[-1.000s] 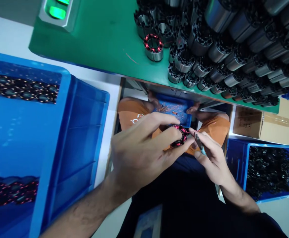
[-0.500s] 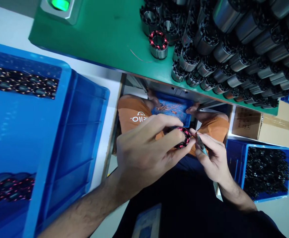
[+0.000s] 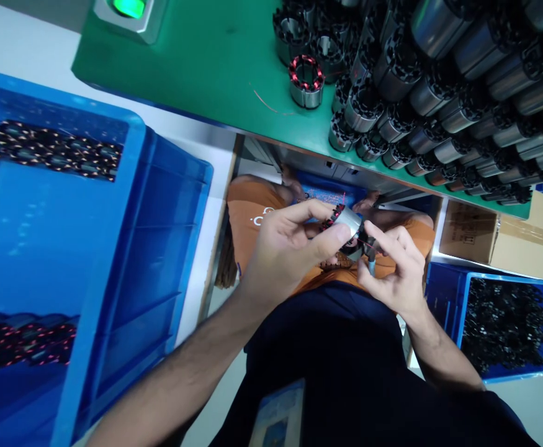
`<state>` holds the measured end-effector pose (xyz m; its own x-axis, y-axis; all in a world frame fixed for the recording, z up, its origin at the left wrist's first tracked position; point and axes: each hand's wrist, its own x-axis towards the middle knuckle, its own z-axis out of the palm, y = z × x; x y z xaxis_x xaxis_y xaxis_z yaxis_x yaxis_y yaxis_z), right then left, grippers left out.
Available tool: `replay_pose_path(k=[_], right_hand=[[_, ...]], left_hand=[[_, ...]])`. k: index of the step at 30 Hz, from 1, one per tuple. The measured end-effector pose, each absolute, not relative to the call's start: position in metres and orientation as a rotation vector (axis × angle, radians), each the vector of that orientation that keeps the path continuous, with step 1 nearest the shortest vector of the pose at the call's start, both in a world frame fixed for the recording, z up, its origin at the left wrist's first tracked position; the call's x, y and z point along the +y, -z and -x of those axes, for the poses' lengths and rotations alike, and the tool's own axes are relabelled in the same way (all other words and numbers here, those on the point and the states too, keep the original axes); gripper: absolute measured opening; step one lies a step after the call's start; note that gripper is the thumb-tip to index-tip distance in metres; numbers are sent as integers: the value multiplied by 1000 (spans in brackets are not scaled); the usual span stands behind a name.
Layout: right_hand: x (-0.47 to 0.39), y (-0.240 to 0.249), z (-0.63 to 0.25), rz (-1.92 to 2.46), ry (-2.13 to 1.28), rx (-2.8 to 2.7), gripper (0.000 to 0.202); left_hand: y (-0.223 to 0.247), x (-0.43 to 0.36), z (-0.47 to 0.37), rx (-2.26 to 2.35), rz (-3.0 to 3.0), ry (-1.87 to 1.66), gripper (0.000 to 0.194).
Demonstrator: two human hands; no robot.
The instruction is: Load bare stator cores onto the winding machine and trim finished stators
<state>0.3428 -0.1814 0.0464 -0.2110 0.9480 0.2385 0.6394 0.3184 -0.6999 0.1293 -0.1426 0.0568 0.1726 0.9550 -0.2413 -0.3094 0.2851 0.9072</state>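
Note:
A metal stator [image 3: 348,220] with red wire windings is held above my lap, tilted, its shiny side showing. My left hand [image 3: 294,242] is closed on it, thumb on the metal side and fingers around the far end. Beside its right end, my right hand [image 3: 394,264] holds a small tool with a light blue handle [image 3: 372,267]. The tool's dark head is close to the stator, and a thin red wire shows there. Whether the tool touches the wire I cannot tell.
Several stators [image 3: 364,105] crowd the green table [image 3: 197,68]; one red-wound stator [image 3: 306,81] stands at their left edge. A blue crate [image 3: 33,217] with wound stators is on the left. At right are a cardboard box [image 3: 527,242] and a blue bin [image 3: 464,310] of black parts.
My left hand has turned the stator, so its metal side now shows instead of its wound end face. The tool in my right hand has turned more upright.

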Motion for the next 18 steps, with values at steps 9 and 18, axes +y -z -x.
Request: replay_pose_path(k=[9,18], right_hand=[[-179,-45,-339,1345,-482,-1933,64],[-181,-41,-344,1341,-542,-1937,62]], left_hand=[[-64,-139,-143,925,-745,-1087,24],[-64,-139,-142,904,-746,-1101,16]])
